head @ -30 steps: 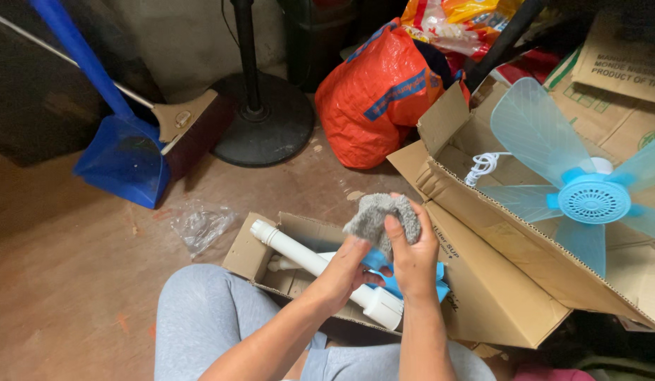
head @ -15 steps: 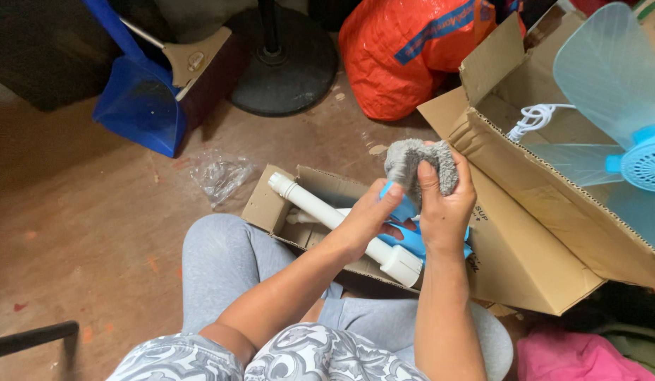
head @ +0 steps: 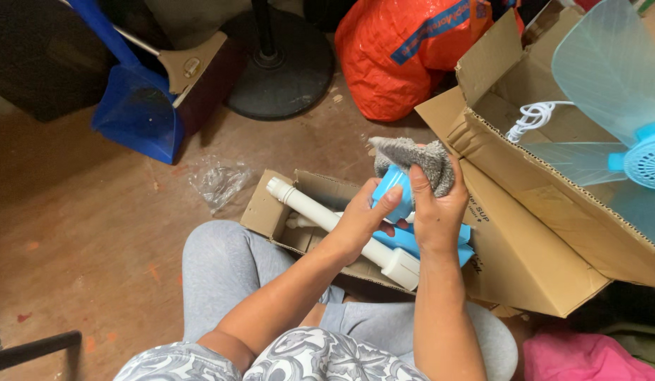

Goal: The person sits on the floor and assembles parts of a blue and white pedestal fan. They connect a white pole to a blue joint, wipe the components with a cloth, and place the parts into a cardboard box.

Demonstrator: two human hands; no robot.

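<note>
A big brown cardboard box (head: 553,233) stands open at the right, its flaps turned out, dark print on the flap nearest the person. Inside it lie pale blue fan blades (head: 609,85) on a brighter blue hub, with a coiled white cord (head: 535,118) beside them. Behind it sits a bulging orange sack (head: 405,56) crossed by a blue band. A smaller, shallow cardboard box (head: 267,212) lies open on the reddish floor just ahead of the person's knees, holding a white plastic tube (head: 320,215) laid slantwise. To its left is a crumpled clear plastic bag (head: 218,182); further back a blue dustpan (head: 141,116) and the round black base of a stand (head: 282,70).

The blue plastic part (head: 396,190) is held up above the small box, between both hands. The left hand (head: 363,215) grips its lower end, thumb across the front. The right hand (head: 437,204) is closed on a grey fluffy cloth (head: 415,159) pressed over the part's top, so the hands sit close together, almost touching.

Compared with half a second ago, the cloth sits higher and more of the blue part shows beneath it
</note>
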